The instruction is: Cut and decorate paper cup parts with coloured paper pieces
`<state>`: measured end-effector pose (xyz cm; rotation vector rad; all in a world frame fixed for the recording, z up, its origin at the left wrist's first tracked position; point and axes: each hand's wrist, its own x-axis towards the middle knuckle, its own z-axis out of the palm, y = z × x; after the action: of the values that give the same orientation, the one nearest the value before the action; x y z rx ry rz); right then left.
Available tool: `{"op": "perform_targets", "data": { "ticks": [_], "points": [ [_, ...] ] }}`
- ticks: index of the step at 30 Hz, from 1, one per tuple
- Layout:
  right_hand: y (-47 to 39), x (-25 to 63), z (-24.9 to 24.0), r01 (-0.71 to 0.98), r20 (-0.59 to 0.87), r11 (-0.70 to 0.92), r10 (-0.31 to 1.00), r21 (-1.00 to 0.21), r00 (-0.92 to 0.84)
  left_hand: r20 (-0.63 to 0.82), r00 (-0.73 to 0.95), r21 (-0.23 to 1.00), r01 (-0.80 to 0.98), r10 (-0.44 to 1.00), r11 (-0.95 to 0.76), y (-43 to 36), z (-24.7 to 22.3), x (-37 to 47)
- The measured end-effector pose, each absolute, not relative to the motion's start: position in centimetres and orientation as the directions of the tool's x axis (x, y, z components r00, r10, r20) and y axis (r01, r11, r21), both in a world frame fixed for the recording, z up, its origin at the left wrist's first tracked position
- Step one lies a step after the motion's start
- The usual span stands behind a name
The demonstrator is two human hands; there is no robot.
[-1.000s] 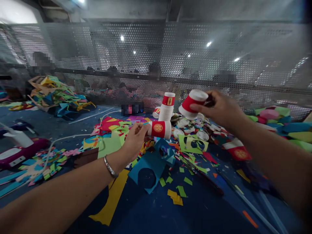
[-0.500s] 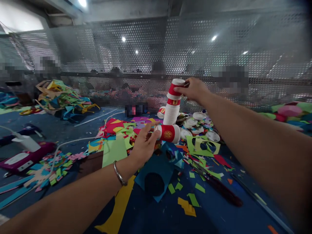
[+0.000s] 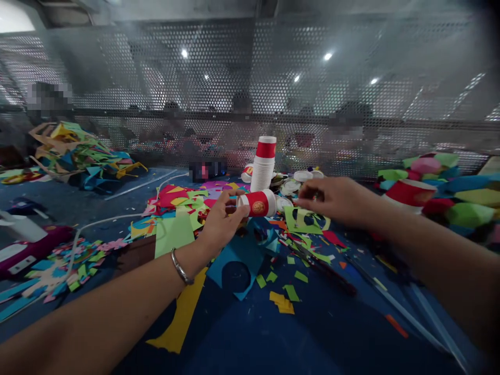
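My left hand [image 3: 224, 213], with a bracelet at the wrist, grips a red and white paper cup [image 3: 258, 203] by one end. This cup lies sideways, its gold round print facing me. Behind it rises a tall stack of nested paper cups [image 3: 262, 169], upside down, one red band showing at the top. My right hand [image 3: 332, 198] is apart from the stack, over the right side of the scraps. Its fingers are bent and slightly apart, with nothing visible in them. White cup lids [image 3: 302, 176] lie just beyond it.
Another red cup [image 3: 410, 195] stands beyond my right forearm. Dark-handled scissors [image 3: 332, 273] lie in front, among paper scraps. A magenta device [image 3: 35, 247] with a cable sits left. Cut paper is heaped [image 3: 78, 153] at the back left. A perforated metal screen [image 3: 219, 67] closes off the back.
My right hand has let go of the stack's top cup and moved right and down. The stack looks shorter, with one red band instead of two. My left hand keeps its cup.
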<state>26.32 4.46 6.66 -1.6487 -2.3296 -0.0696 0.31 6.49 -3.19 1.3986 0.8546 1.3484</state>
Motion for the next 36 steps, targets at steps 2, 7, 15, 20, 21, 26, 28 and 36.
{"op": "perform_targets", "data": {
  "ticks": [2,7,15,20,21,26,28,36],
  "points": [
    [1.5,27.0,5.2,0.917,0.103,0.376,0.926,-0.136,-0.364,0.288,0.138,0.954,-0.133,0.948,-0.27,6.3,-3.1,0.3],
    [-2.6,27.5,2.4,0.924,-0.096,0.354,0.924,-0.146,-0.369,0.248,0.167,0.965,-0.132,0.954,-0.228,5.8,-2.9,0.3],
    [-2.9,28.4,0.7,0.945,-0.098,0.301,0.944,-0.131,-0.314,0.214,0.202,0.974,-0.125,0.956,-0.191,5.6,-2.9,0.2],
    [-2.7,29.2,1.8,0.926,-0.024,0.3,0.949,-0.23,-0.314,0.211,0.216,0.965,-0.2,0.953,-0.168,4.9,-2.5,0.6],
    [-2.7,29.2,2.0,0.912,-0.008,0.296,0.95,-0.284,-0.311,0.195,0.23,0.964,-0.226,0.954,-0.143,4.7,-2.4,0.7],
    [-3.5,27.7,2.7,0.636,0.061,0.256,0.948,-0.728,-0.312,0.225,0.272,0.959,-0.233,0.936,-0.163,3.5,-2.3,1.4],
    [-4.0,26.7,2.6,0.494,0.062,0.232,0.94,-0.838,-0.337,0.247,0.275,0.954,-0.237,0.929,-0.184,2.9,-2.3,1.7],
    [-5.0,23.4,1.3,0.163,0.015,0.087,0.916,-0.983,-0.401,0.317,0.285,0.94,-0.218,0.904,-0.261,1.3,-1.8,2.3]
  ]
}}
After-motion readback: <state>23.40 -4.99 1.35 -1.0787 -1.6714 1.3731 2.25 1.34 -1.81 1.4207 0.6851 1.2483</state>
